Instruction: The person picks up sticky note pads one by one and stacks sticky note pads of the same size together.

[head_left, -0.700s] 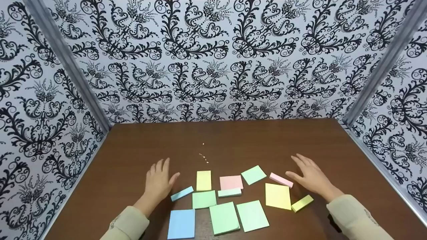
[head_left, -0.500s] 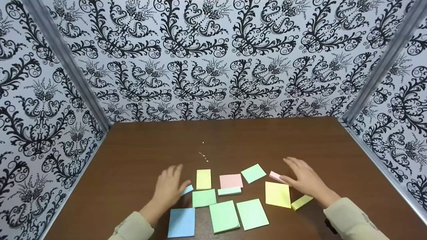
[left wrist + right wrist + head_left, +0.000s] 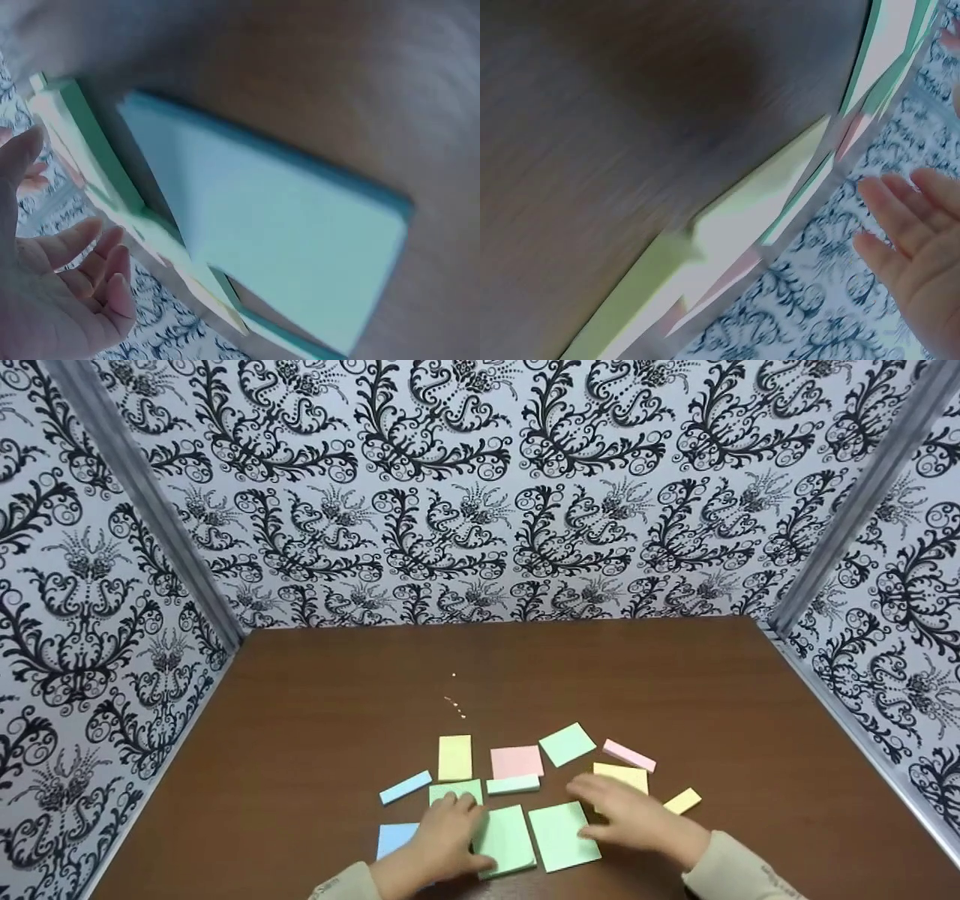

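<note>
Empty, relaxed hands (image 3: 444, 841) (image 3: 636, 817) are hanging near probably light, bendable green pads (image 3: 510, 836) (image 3: 561, 836), best side-pinched, well off the surface's (image 3: 337, 697) far edge.

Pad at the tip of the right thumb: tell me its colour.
Light green; the pad shows best in the head view.

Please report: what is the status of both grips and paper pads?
Left grip and right grip empty. Two square light-green paper pads flat between them. Contact unclear. No obstacle visible.
</note>
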`<move>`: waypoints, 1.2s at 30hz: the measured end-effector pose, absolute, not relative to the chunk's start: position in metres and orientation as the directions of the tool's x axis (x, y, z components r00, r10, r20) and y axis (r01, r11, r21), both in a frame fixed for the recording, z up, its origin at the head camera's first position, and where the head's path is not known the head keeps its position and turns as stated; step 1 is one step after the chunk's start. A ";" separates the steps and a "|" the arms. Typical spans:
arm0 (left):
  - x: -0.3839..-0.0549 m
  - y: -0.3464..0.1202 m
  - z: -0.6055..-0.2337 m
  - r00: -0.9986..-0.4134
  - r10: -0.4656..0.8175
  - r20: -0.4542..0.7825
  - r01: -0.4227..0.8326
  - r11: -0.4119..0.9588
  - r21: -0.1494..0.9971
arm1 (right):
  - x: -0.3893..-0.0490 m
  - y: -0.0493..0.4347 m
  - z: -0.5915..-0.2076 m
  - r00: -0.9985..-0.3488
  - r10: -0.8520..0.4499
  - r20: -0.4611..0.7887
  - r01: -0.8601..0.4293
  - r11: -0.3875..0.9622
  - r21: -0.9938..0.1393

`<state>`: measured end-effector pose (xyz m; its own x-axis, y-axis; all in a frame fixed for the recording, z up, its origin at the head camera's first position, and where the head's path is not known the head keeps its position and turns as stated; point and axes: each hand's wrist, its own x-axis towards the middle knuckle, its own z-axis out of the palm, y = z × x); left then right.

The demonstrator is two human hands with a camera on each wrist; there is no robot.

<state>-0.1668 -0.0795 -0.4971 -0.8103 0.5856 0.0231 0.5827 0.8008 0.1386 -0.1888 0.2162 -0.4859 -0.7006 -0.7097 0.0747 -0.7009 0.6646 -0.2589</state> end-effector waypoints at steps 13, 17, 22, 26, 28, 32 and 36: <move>-0.161 -0.073 -0.501 -0.809 0.588 0.000 0.582 0.802 0.132 | -0.181 0.215 -0.501 -0.548 -0.836 -0.026 -0.823 0.544 -0.163; -0.161 -0.072 -0.501 -0.813 0.582 -0.003 0.577 0.806 0.133 | -0.183 0.215 -0.505 -0.539 -0.842 0.004 -0.831 0.531 -0.163; -0.163 -0.070 -0.500 -0.817 0.576 -0.012 0.570 0.811 0.135 | -0.185 0.215 -0.505 -0.548 -0.836 0.014 -0.825 0.538 -0.172; -0.165 -0.069 -0.501 -0.816 0.578 -0.018 0.571 0.809 0.141 | -0.185 0.214 -0.504 -0.548 -0.836 0.033 -0.829 0.537 -0.158; -0.165 -0.068 -0.501 -0.814 0.581 -0.021 0.573 0.808 0.140 | -0.185 0.215 -0.503 -0.552 -0.833 0.041 -0.827 0.542 -0.148; -0.167 -0.065 -0.501 -0.807 0.590 -0.033 0.581 0.802 0.138 | -0.183 0.215 -0.503 -0.560 -0.827 0.050 -0.825 0.551 -0.129; -0.169 -0.062 -0.501 -0.806 0.590 -0.046 0.579 0.802 0.143 | -0.182 0.215 -0.504 -0.564 -0.824 0.049 -0.823 0.556 -0.119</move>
